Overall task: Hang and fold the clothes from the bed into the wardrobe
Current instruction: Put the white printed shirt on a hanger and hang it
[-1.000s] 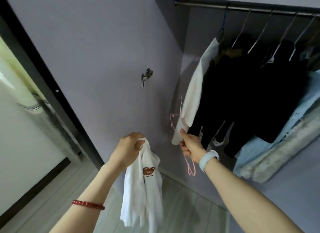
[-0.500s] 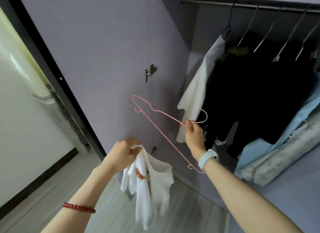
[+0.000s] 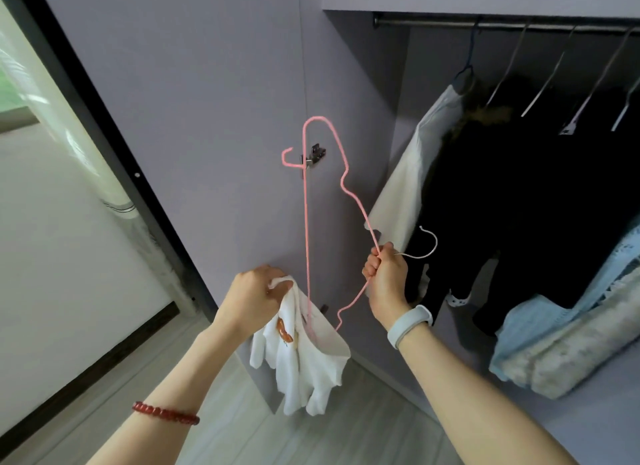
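I see my right hand (image 3: 384, 277) fisted round the pink hanger (image 3: 306, 222) at center frame; my left hand (image 3: 251, 298) pinches the white shirt (image 3: 304, 364) just below it.

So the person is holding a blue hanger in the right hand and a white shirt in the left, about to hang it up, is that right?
Not quite: the hanger is pink, not blue, as the head view shows. The rest holds: the right hand grips it by the neck near its hook, and the left hand holds the white shirt bunched by its top.
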A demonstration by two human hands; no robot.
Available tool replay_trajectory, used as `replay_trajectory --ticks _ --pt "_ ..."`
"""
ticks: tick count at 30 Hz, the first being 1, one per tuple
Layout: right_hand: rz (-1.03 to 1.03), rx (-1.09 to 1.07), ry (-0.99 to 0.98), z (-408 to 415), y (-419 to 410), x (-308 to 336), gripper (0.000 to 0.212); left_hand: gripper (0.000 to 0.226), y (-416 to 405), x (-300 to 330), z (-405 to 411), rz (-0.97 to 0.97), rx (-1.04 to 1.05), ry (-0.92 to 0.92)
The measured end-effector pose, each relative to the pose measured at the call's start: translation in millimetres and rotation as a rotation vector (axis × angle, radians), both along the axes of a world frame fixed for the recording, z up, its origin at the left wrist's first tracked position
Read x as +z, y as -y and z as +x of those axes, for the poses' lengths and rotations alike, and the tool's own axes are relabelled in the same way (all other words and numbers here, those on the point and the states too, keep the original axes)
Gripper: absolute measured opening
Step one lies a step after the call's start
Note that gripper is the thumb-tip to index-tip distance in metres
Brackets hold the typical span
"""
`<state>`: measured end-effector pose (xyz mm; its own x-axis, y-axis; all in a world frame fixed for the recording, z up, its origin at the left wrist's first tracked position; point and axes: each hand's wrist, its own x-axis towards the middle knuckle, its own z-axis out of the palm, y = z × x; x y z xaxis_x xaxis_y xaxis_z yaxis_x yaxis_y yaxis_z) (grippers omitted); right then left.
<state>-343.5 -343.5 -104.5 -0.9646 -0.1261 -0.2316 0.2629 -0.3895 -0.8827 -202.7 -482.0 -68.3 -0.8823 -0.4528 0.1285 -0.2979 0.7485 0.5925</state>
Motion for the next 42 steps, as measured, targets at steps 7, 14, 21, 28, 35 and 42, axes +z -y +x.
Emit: replay_trajectory --ticks 7,14,21,28,35,42 --pt "0.450 0.101 -0.185 11.4 -11.3 -46.3 0.034 0.008 18.3 48.1 8.5 0.057 0.090 -0.142" --pt "0.618 0.203 -0.503 -25.5 -27.6 -3.6 0.035 0.019 52.1 24.0 40.3 -0.242 0.019 0.131" --pt "0.732 0.229 -0.597 -25.0 -28.9 -2.7 0.027 0.020 47.3 24.8 41.6 -0.378 -0.052 0.089" --pt "0.843 0.329 -0.697 -21.1 -30.6 7.3 0.029 0.008 53.9 32.4 48.8 -0.484 -0.112 0.049" --pt "0.748 0.237 -0.495 -27.6 -29.0 9.9 0.033 0.020 56.1 39.5 55.0 -0.411 -0.062 0.174" --pt "0.391 0.208 -0.164 -13.3 -2.8 -9.6 0.041 0.012 32.6 57.7 35.0 -0.236 -0.088 -0.125"
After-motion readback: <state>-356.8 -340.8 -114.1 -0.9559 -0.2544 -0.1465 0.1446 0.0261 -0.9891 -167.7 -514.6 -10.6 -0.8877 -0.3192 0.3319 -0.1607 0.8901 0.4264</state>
